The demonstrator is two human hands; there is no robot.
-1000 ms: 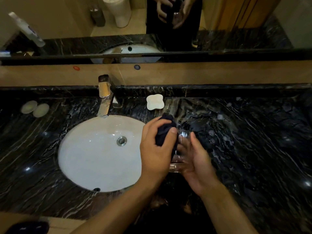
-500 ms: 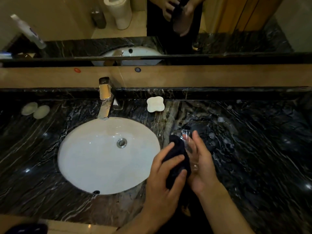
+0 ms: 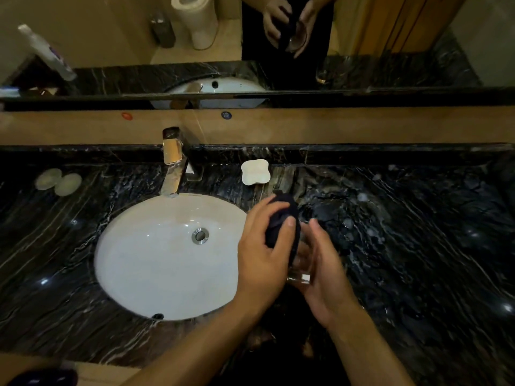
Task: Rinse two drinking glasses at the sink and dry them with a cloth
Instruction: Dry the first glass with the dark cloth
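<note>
A clear drinking glass (image 3: 302, 270) is held over the black marble counter, just right of the white sink basin (image 3: 156, 254). My right hand (image 3: 324, 274) cups the glass from the right, and its thick base shows near my palm. My left hand (image 3: 260, 254) grips a dark cloth (image 3: 281, 224) and pushes it into the top of the glass. The glass's upper part is hidden by the cloth and my fingers. A second glass appears only as a reflection in the mirror (image 3: 322, 75).
The chrome tap (image 3: 172, 162) stands behind the basin with no water running. A white soap dish (image 3: 255, 171) sits on the counter behind my hands. Two pale round pads (image 3: 58, 181) lie at far left. The counter (image 3: 418, 246) stretches wide to the right.
My left hand with the cloth has moved up and away again, back to the top of the glass, after sliding down its side. The glass has turned in my right hand.
</note>
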